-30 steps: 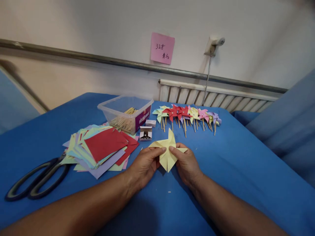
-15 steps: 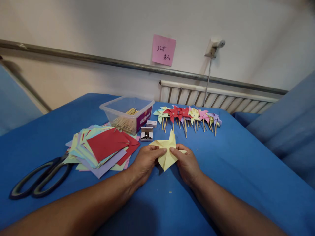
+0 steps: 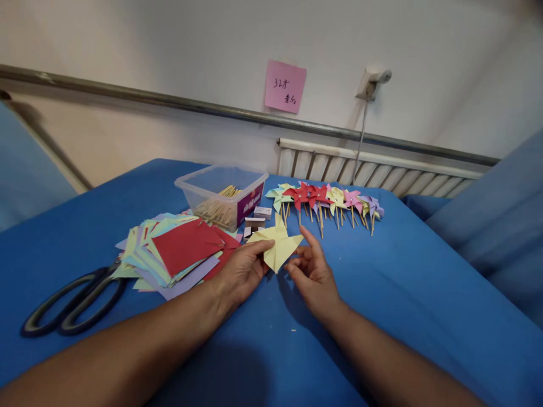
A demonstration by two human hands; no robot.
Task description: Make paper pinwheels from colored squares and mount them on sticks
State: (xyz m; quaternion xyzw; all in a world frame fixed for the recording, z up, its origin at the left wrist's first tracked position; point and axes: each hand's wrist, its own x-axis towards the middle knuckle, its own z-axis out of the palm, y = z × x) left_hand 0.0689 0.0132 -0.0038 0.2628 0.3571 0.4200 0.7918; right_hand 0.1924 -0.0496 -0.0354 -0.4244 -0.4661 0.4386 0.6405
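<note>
The blue tabletop (image 3: 403,294) carries everything here, and near its middle the left hand (image 3: 240,271) holds up a folded yellow paper pinwheel (image 3: 278,246), without a stick yet. The thumb and fingers (image 3: 262,247) of this hand are closed on the left part of the paper, so it stands a little above the cloth. The right hand (image 3: 314,274) is beside it with the fingers loosely spread and the index finger stretched toward the paper; it has hold of nothing, and I cannot tell if a fingertip touches the edge. The paper piece is in my judgement very light and thin, stiff only along its creases, and it will bend or unfold if it is squeezed hard. A good place to take it is the centre, where the folded corners meet, with a light pinch. It has no clear long axis because the blades spread around the middle; one tip points away toward the wall, one down toward the person, and another to the right. To the left lies a stack of coloured paper squares (image 3: 178,251), further left black scissors (image 3: 72,305), behind them a clear plastic box of wooden sticks (image 3: 223,195), and to the right of the box a row of finished pinwheels (image 3: 326,200).
</note>
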